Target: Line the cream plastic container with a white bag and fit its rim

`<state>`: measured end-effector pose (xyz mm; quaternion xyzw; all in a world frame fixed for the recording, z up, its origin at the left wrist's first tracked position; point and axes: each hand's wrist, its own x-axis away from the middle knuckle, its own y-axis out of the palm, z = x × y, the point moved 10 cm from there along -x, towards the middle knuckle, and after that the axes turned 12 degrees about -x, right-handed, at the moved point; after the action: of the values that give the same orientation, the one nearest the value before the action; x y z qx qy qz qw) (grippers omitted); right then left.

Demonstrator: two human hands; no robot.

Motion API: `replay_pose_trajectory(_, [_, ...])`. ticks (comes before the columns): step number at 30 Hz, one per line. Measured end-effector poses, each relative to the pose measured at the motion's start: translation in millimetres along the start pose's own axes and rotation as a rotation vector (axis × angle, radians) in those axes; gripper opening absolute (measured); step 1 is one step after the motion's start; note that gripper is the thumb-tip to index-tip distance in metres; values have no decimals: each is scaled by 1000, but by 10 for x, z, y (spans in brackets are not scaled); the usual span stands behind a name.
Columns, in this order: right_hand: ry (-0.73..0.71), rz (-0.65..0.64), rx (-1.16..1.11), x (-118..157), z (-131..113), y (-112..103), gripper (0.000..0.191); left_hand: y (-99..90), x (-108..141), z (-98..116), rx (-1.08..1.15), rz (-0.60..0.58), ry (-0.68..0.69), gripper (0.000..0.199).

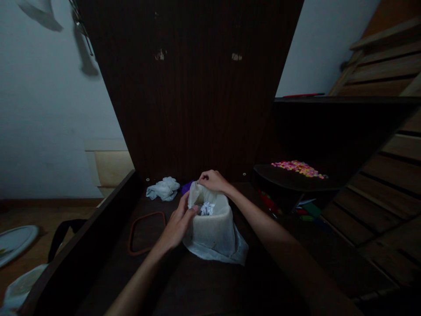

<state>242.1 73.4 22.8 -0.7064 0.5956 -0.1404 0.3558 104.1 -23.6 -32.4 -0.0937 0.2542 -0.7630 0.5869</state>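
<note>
A small bin (210,230) stands on the dark wooden surface, lined with a whitish plastic bag (241,248) that is turned down over its rim and spreads around its base. Crumpled paper (207,209) lies inside. My left hand (179,221) grips the bag at the bin's left rim, thumb over the edge and fingers outside. At the far rim, my right hand (213,181) is closed in a pinch on the bag's edge. A brown rounded-square ring (132,232) lies flat to the left of the bin.
Behind the bin are a crumpled whitish plastic bag (163,188) and something purple (187,187), partly hidden. A dark upright panel (197,109) rises at the back. On the right, a low shelf (266,173) carries many small colourful pieces (299,168). A raised board (88,245) edges the left side.
</note>
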Motion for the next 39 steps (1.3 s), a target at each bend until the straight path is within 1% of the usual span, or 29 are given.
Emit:
replay_pose_trajectory(4, [-104, -144, -62, -3, -188, 86, 29, 97, 89, 8, 3, -78, 20, 75])
replay_pose_trajectory(6, [-123, -234, -59, 3, -237, 172, 40, 135, 125, 6, -4, -96, 19, 79])
replay_pose_trajectory(8, [-128, -317, -50, 7, -266, 282, 49, 173, 155, 12, -18, -105, 16, 84])
replay_pose_trajectory(10, [-122, -384, -41, 2, -282, 397, 52, 210, 181, 10, -35, -110, 1, 85])
replay_pose_trajectory(12, [-105, -429, -33, -19, -282, 488, 57, 240, 205, -16, -70, -110, -33, 82])
replay_pose_trajectory(14, [-84, -450, -28, -50, -268, 522, 62, 249, 231, -69, -115, -103, -82, 80])
replay_pose_trajectory(17, [-74, -429, -43, -100, -224, 426, 60, 185, 262, -155, -167, -58, -138, 78])
replay_pose_trajectory(19, [-73, -398, -61, -117, -167, 294, 49, 101, 263, -186, -186, -25, -150, 78])
replay_pose_trajectory(21, [-67, -370, -85, -115, -87, 163, 36, -13, 232, -172, -199, 11, -136, 72])
replay_pose_trajectory(24, [-50, -348, -153, -89, 45, 58, 24, -227, 113, -15, -200, 110, -31, 58])
replay_pose_trajectory(26, [-36, -334, -216, -76, 130, 61, 23, -342, 6, 123, -177, 185, 63, 52])
replay_pose_trajectory(28, [-18, -310, -282, -75, 211, 98, 24, -403, -109, 197, -160, 242, 112, 46])
replay_pose_trajectory(30, [0, -278, -347, -83, 284, 143, 26, -375, -232, 200, -144, 238, 124, 42])
replay_pose_trajectory(33, [17, -232, -431, -87, 362, 193, 34, -268, -379, 107, -54, 178, 94, 37])
replay_pose_trajectory(36, [27, -201, -500, -62, 396, 207, 41, -202, -451, -27, 61, 153, 37, 34])
replay_pose_trajectory(39, [27, -189, -554, -25, 386, 199, 42, -148, -489, -114, 128, 130, 8, 32])
